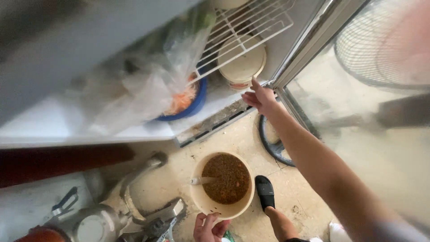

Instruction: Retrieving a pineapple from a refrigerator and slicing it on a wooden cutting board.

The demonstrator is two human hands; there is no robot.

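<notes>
fridge shelf (pixel 215 105), blue bowl (pixel 197 101), lidded tub (pixel 242 62)

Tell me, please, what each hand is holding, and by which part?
Left hand grips the round beige plastic bowl by its near rim; right hand holds nothing.

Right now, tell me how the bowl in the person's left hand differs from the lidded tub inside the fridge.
The beige bowl is open, full of brown grainy food with a spoon in it; the lidded tub is closed. The left hand grips the bowl's rim over the floor, while the tub sits under a wire shelf, the right hand reaching toward it. Both are round and pale.
</notes>
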